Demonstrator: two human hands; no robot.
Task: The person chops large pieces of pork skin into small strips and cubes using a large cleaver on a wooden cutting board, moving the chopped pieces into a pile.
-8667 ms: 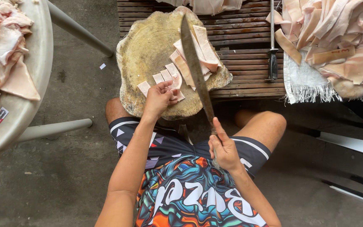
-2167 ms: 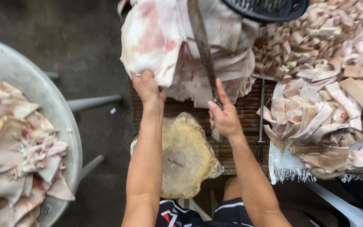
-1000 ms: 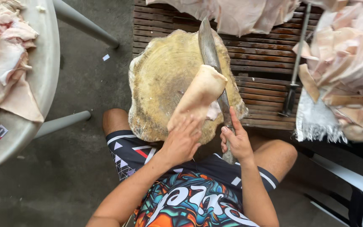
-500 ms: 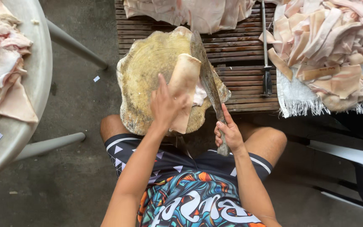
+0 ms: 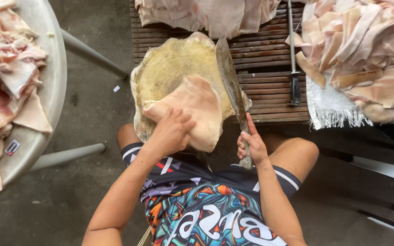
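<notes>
A round, worn wooden chopping block point(image 5: 174, 68) rests on a slatted wooden table point(image 5: 270, 68). A large pale slab of pork skin point(image 5: 197, 107) lies on the block's near half and hangs over its edge. My left hand point(image 5: 172, 132) presses flat on the slab, fingers spread. My right hand point(image 5: 251, 146) grips the handle of a long cleaver point(image 5: 231, 86), whose blade stands edge-down along the right side of the slab.
A big metal basin point(image 5: 46, 91) of pork skin pieces sits at the left. More slabs are heaped at the table's back point(image 5: 206, 16) and on a white cloth point(image 5: 334, 109) at the right. A sharpening steel point(image 5: 292, 59) lies on the slats.
A slab was fetched from the back pile and laid on the block. In the last half second it has settled flatter, my left hand now pressing its near edge, the cleaver beside it.
</notes>
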